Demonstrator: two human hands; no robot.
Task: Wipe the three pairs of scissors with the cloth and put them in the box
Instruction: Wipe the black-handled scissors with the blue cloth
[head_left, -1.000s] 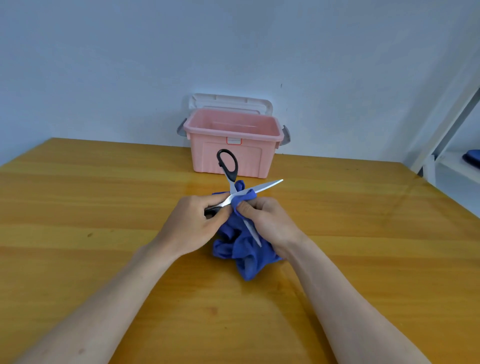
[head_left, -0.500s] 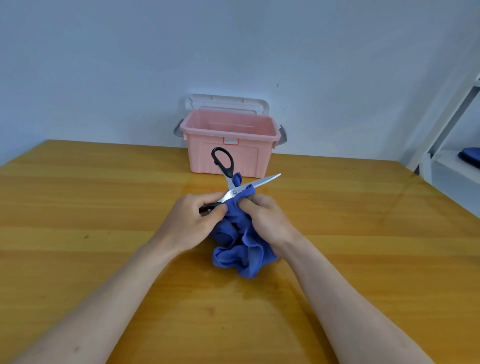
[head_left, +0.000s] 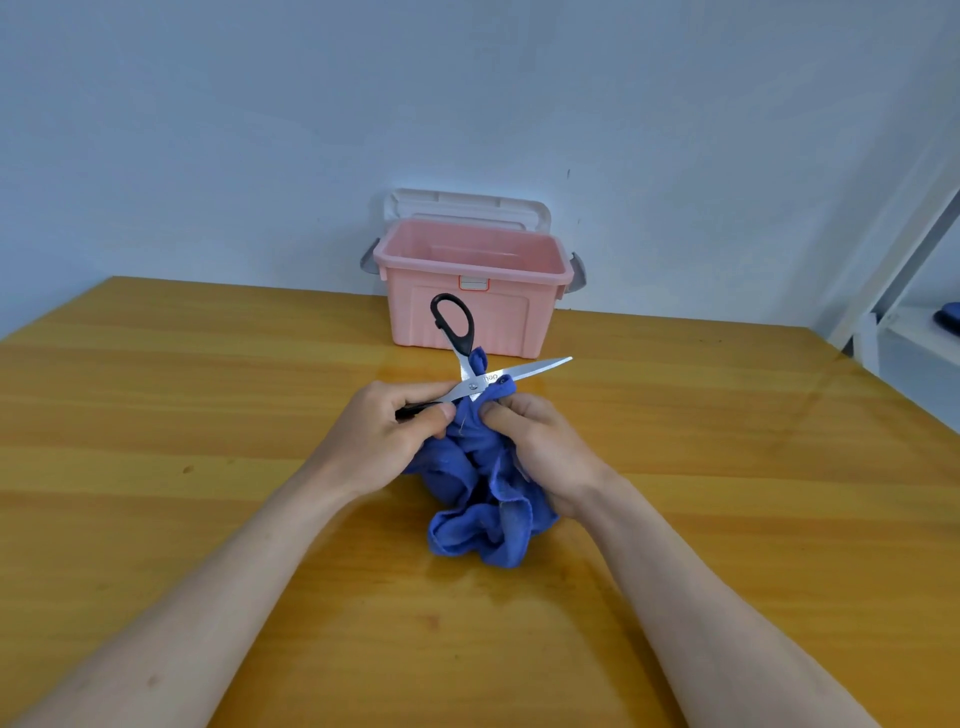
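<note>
Steel scissors (head_left: 470, 382), 1 pair, spread open — left hand (head_left: 387, 434) grips 1 handle, right hand (head_left: 540, 441) pinches blue cloth (head_left: 480, 499) beside the pivot. Wiping step; next, likely stroke cloth outward from grip — then box (head_left: 470, 291).

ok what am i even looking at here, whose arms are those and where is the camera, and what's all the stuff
There is no machine here: these are a person's two bare arms, filmed by one wide-angle camera worn on their head, looking forward and down. So the arms reach in from the bottom of the picture.

The left hand grips one black handle of a pair of scissors, which are spread open; one blade points right, and the other black handle loop sticks up. The right hand holds a crumpled blue cloth bunched around the other blade, apparently wiping it.

All this is over a wooden table. At its far edge stands an open pink box with its white lid behind it, against the wall.
</note>
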